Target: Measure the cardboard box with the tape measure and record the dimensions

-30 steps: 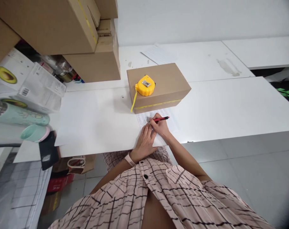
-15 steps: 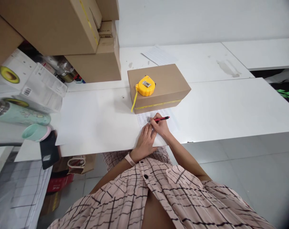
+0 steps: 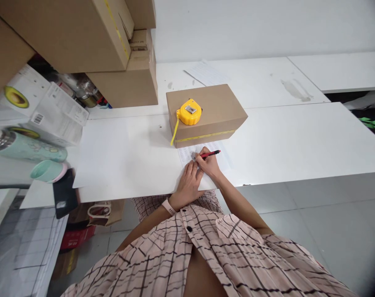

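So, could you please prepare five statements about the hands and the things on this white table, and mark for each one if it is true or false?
1. The right hand has the red and black pen in its grip. True.
2. The left hand holds the yellow tape measure. False: this hand rests flat beside the right hand; the tape measure lies on the cardboard box.
3. The yellow strap of the tape measure hangs over the edge of the box. True.
4. The mint cup is to the right of the box. False: it is far to the left, near the mint bottle.
5. The printed sheet shows on the person's side of the box. True.
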Available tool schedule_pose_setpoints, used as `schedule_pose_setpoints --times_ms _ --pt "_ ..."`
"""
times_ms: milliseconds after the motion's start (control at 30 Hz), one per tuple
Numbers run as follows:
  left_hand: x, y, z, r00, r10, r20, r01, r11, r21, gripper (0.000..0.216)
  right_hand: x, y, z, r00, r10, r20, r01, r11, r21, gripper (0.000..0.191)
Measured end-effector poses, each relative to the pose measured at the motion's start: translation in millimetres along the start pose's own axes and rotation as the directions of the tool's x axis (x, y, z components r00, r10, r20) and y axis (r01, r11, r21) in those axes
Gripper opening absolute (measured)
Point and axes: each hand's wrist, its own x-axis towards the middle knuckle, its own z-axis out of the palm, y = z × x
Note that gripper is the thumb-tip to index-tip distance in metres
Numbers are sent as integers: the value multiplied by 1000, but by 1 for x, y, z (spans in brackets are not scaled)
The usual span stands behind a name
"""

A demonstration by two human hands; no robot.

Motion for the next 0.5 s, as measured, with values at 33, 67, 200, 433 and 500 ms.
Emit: schedule_pose_setpoints --times_ms 33,67,200,433,500 --pt "0 0 -1 1000 -1 1 1 1000 1 97 0 1 0 1000 -4 0 4 1000 2 25" --pt "0 0 -1 1000 -1 2 1 1000 0 97 0 1 0 1000 -6 0 6 1000 7 25" --pt "1 1 -4 1000 1 7 -1 1000 -3 95 0 1 0 1000 15 -12 -14 999 33 24" --pt "1 2 -6 1000 -3 22 3 1000 -11 95 0 -5 -1 999 32 -32 -31 998 47 24" --pt "1 2 -7 1000 -2 20 2 1000 -14 94 0 -6 -1 999 31 -32 -30 999 37 24"
